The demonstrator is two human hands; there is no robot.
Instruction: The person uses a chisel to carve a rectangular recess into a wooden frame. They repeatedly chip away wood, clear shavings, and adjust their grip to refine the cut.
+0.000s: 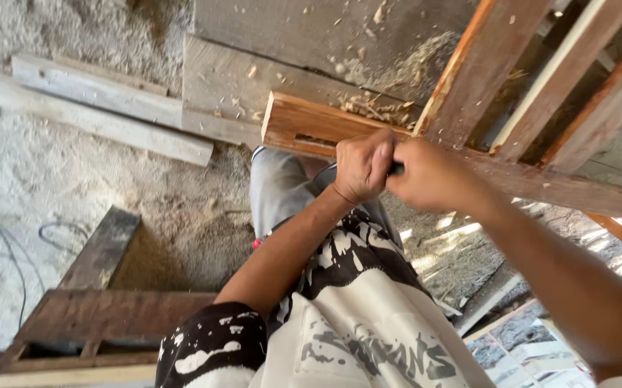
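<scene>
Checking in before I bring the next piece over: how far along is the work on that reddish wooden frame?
Partly done: shavings lie piled on the grey board behind the reddish frame rail, and the rail already shows a slot. In hand: the left hand and right hand are both closed on a dark tool, pressed at the rail. How much cutting remains cannot be told; the hands hide the spot.

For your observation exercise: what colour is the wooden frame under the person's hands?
Reddish-brown, paler where freshly cut: the wooden frame, seen best in the head view.
</scene>
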